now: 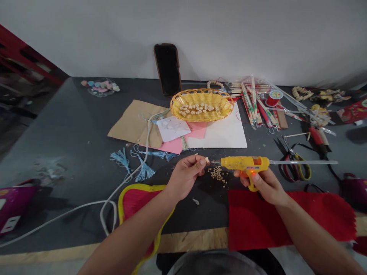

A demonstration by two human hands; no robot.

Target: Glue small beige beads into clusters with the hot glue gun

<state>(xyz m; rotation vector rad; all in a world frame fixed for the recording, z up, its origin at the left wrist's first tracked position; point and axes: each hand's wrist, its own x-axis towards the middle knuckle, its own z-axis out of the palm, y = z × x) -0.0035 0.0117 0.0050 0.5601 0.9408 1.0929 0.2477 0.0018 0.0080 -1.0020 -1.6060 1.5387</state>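
Observation:
My right hand (265, 183) is wrapped round the grip of a yellow hot glue gun (243, 163), whose light glows orange. A long clear glue stick (304, 162) sticks out of its back, and the nozzle points left. Between the thumb and fingertips of my left hand (189, 172) is a small pale bead piece (207, 159), close to the nozzle tip. Whether it is one bead or several joined cannot be made out. Loose wooden beads (217, 173) lie on the dark table just below the nozzle. Behind, a yellow woven basket (202, 114) holds several small bead clusters (197, 109).
Blue tassels (145, 170) and a white cable (124, 183) lie left. Scissors (295, 164), pliers (318, 137), a red thread spool (273, 98) and packaged chopsticks (252, 101) are right. Red felt (258, 221) lies in front; a phone (168, 68) leans on the wall.

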